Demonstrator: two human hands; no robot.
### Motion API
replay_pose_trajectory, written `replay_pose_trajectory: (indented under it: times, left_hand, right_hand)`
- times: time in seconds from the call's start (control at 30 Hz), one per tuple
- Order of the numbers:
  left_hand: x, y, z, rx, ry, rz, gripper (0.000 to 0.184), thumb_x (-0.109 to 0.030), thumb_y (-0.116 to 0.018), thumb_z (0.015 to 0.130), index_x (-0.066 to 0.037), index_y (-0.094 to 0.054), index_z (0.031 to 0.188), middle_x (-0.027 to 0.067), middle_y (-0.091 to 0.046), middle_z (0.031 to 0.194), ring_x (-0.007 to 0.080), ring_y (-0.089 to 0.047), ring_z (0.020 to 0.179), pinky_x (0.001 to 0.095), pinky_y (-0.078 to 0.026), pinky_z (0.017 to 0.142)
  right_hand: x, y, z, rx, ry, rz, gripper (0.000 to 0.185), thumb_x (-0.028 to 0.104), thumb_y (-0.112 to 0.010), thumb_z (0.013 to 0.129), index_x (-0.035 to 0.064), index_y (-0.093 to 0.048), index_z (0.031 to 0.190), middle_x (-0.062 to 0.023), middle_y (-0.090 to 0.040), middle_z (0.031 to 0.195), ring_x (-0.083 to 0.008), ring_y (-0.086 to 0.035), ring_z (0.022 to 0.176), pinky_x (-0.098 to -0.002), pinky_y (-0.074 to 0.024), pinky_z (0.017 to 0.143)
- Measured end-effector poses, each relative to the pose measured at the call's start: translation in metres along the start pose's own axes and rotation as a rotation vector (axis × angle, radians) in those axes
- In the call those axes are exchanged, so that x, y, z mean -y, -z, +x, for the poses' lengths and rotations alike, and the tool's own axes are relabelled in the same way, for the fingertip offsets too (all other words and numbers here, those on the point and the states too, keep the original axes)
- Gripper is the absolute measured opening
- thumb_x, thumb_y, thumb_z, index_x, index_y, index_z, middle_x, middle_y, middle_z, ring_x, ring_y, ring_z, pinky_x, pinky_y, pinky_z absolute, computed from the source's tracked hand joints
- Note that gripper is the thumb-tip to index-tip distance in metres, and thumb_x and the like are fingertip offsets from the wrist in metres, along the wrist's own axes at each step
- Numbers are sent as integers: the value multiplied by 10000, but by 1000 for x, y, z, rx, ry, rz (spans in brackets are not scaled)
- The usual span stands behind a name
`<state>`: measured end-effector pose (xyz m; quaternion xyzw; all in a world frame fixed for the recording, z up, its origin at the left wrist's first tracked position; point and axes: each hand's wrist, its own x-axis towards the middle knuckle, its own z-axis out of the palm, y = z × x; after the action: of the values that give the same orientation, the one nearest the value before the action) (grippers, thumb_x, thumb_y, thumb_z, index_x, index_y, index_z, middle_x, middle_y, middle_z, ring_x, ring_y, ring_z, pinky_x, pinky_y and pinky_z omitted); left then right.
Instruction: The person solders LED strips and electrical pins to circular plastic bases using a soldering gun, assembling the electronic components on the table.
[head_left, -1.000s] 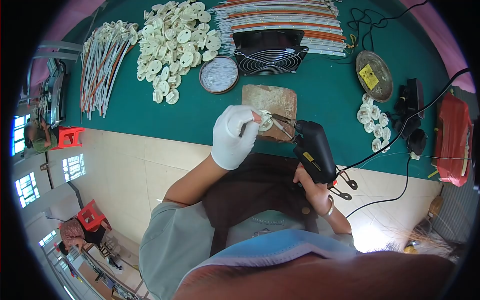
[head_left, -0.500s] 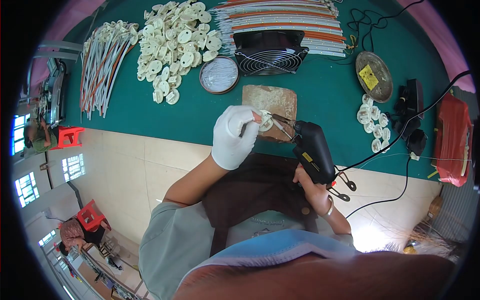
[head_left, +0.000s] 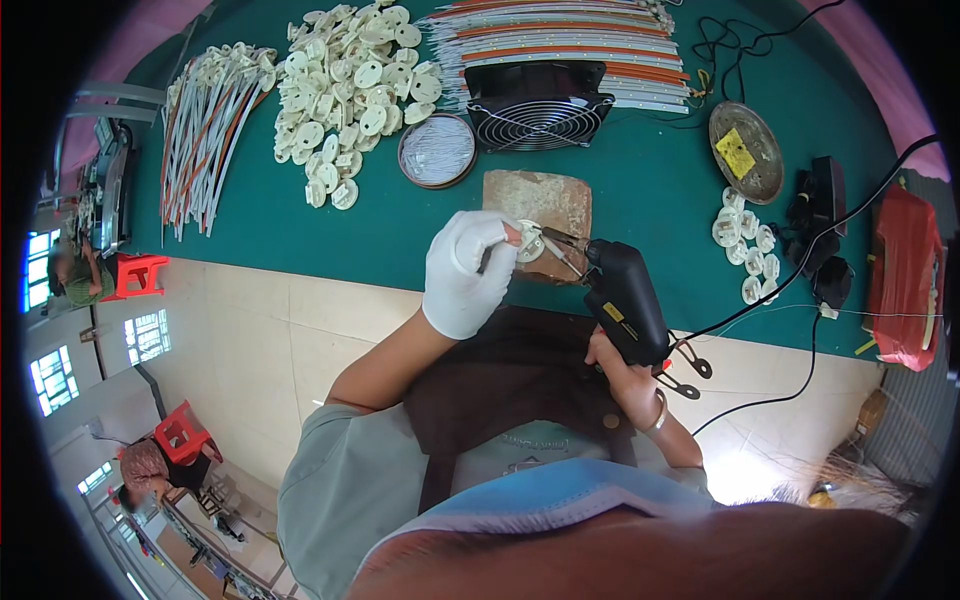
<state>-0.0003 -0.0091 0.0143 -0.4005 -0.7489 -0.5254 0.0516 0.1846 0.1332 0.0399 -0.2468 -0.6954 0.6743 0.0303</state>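
My left hand (head_left: 468,275), in a white glove with a bare fingertip, is closed on a round cream plastic socket piece (head_left: 529,240) at the near part of a worn brick (head_left: 545,200). A small dark object shows by the palm; I cannot make out what it is. My right hand (head_left: 625,375) is wrapped round the grip of a black soldering gun (head_left: 625,300). The gun points left, its tip at the socket piece; a thin white strand lies beside the tip. Whether the tip touches is too small to tell.
Behind the brick stand a black fan (head_left: 540,105) and a round dish (head_left: 437,150) of white pieces. Socket pieces (head_left: 350,90) are heaped at left, several more (head_left: 745,235) at right below a metal dish (head_left: 765,165) with a yellow sponge. A black cable (head_left: 780,285) crosses at right.
Both hands, the soldering gun and the socket piece stay almost where they were. The whole view has shifted very slightly.
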Motion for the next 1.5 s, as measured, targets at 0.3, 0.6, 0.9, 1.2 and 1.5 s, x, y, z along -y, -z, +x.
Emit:
replay_pose_trajectory:
  times: [0.3,0.6,0.9,1.2,1.5]
  left_hand:
    - [0,0,0,-3,6,-6,236,56,-628,773,-79,-547,950,92,-623,880,266,-593,744,348,-476,658]
    - [0,-2,0,-25,-1,16,255,67,-636,750,-79,-548,941,92,-627,876,267,-597,742,350,-479,647]
    - [-1,-1,5,-76,-82,121,205,72,-648,746,-60,-582,888,80,-626,824,173,-568,636,269,-445,557]
    - [-4,-3,4,-56,11,152,222,50,-670,723,-67,-588,894,73,-627,801,211,-583,637,316,-463,584]
    - [14,87,-85,-89,67,395,238,55,-579,776,-36,-574,995,150,-600,857,336,-598,759,396,-479,667]
  right_hand:
    - [-1,0,-2,-24,-64,48,177,45,-538,840,2,-562,670,-45,-519,747,-123,-486,678,-276,-389,606]
    - [-1,5,-2,-33,-26,153,63,29,-533,859,-19,-572,848,-63,-535,769,-136,-519,647,-263,-422,620]
    - [-18,5,2,-81,64,282,101,45,-551,869,-30,-564,936,-78,-537,824,-144,-549,613,-270,-453,609]
    - [-24,5,5,-171,92,491,162,66,-566,858,-58,-555,961,-119,-537,837,-168,-552,569,-292,-477,544]
    - [-16,17,30,-20,232,836,299,177,-528,886,-48,-520,1082,-137,-551,897,-170,-524,533,-304,-441,467]
